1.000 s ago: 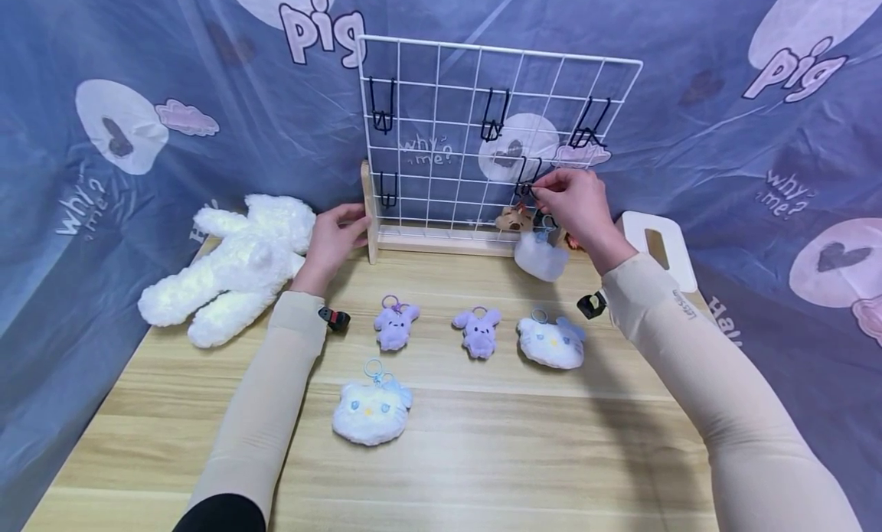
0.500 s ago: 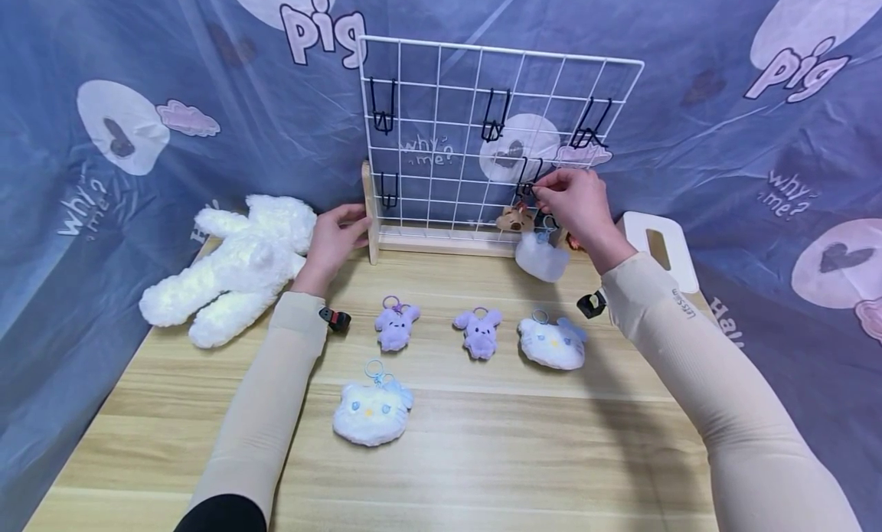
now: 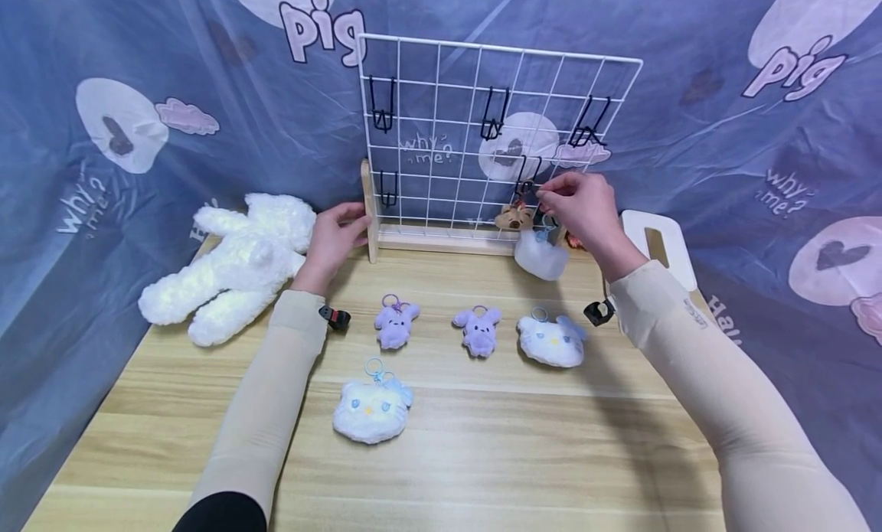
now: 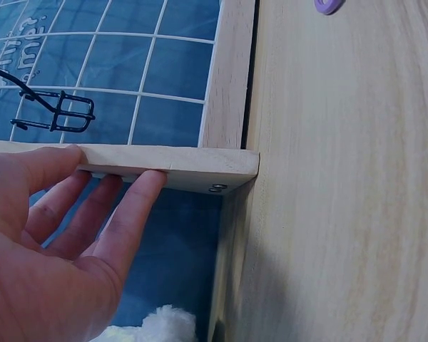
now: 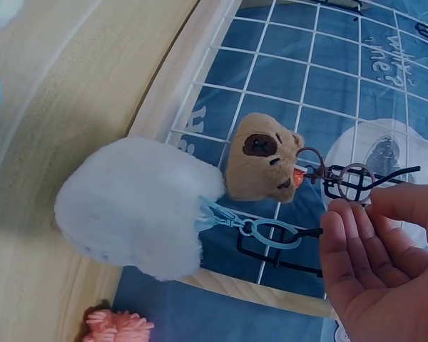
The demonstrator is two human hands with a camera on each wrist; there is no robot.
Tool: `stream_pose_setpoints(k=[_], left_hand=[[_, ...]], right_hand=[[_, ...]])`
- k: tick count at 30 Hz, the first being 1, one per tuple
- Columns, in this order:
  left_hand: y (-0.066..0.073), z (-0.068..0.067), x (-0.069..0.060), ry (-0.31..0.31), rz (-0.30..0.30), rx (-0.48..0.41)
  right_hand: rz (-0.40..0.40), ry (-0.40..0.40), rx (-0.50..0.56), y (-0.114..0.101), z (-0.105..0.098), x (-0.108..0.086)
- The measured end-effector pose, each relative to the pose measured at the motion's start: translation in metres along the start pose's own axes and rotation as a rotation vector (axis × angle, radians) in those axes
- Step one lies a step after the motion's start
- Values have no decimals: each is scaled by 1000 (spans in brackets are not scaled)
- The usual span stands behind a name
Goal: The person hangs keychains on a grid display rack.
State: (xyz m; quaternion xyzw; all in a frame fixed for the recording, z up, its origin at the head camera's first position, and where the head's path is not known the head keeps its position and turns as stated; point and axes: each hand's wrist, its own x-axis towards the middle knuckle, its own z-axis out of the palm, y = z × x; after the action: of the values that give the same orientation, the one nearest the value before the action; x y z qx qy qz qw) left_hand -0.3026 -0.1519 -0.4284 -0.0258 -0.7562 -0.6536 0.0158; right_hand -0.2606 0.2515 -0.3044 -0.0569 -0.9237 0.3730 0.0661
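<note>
In the head view my left hand grips the left wooden post of a white wire grid rack. The left wrist view shows thumb and fingertips against the post. My right hand is beside a lower black hook; its fingers are loosely bent, and nothing shows between them. From that hook, by its ring, hangs a brown plush animal keychain, close to the right fingertips. Next to it a white plush keychain hangs from another hook by a blue ring.
Two purple plush keychains and two white cat-face keychains lie on the wooden table. A white plush toy lies at the left. A white box stands at right. Further black hooks sit on the grid.
The right fingers have let go of the brown keychain's ring and drawn slightly right and back. The left hand and the rack have stayed put.
</note>
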Motion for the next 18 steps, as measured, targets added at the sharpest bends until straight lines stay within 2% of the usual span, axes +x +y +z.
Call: stream_pose_setpoints(k=[5, 13, 18], left_hand=[[-1, 0, 1, -2, 2, -2], [0, -1, 0, -5, 1, 9], [0, -1, 0, -9, -1, 8]], right_hand=[[14, -15, 57, 4, -2, -8], [-11, -47, 169, 5, -3, -30], [-37, -61, 162, 3, 2, -46]])
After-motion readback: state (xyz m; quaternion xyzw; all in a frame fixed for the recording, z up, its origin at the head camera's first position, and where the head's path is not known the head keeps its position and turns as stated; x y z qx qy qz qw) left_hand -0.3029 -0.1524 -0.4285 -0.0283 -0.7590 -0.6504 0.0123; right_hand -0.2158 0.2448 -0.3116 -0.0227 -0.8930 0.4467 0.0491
